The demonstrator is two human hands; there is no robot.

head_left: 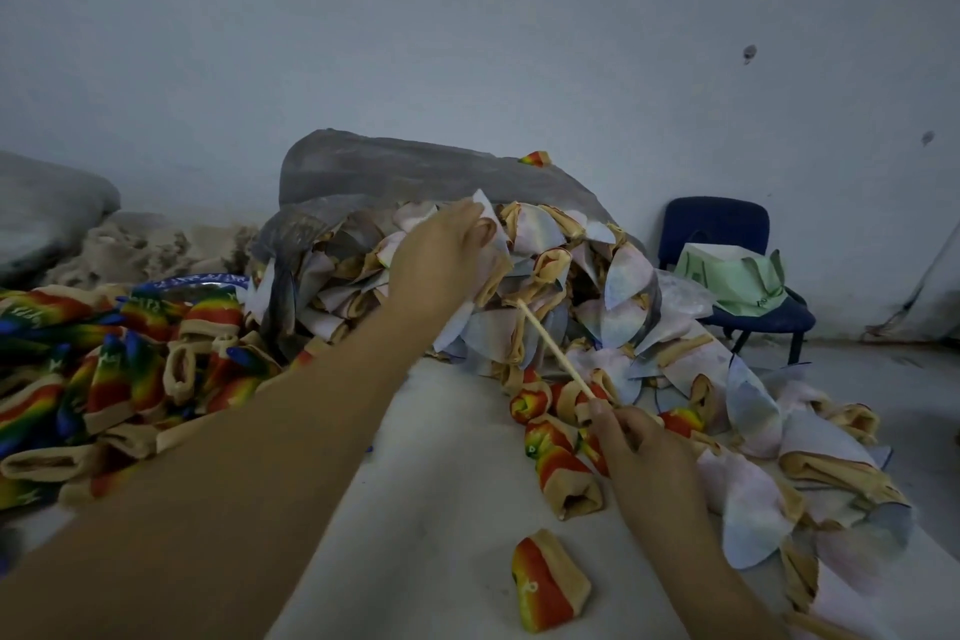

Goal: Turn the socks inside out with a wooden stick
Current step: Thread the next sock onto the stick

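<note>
My left hand (pixel 447 260) reaches forward and grips a pale, washed-out sock (pixel 496 234) at the top of a big heap of such socks (pixel 613 307). My right hand (pixel 641 447) holds a thin wooden stick (pixel 553 351) near its lower end. The stick slants up and left, and its tip meets the tan cuff of the gripped sock just under my left hand. Several rainbow-coloured socks with tan cuffs (pixel 550 431) lie on the white surface beside my right hand. One more rainbow sock (pixel 545 587) lies alone near the front.
A large pile of rainbow socks (pixel 119 369) fills the left side. A grey plastic bag (pixel 415 172) stands behind the pale heap. A blue chair (pixel 727 234) with a green bag (pixel 737 281) on it stands at the right by the wall.
</note>
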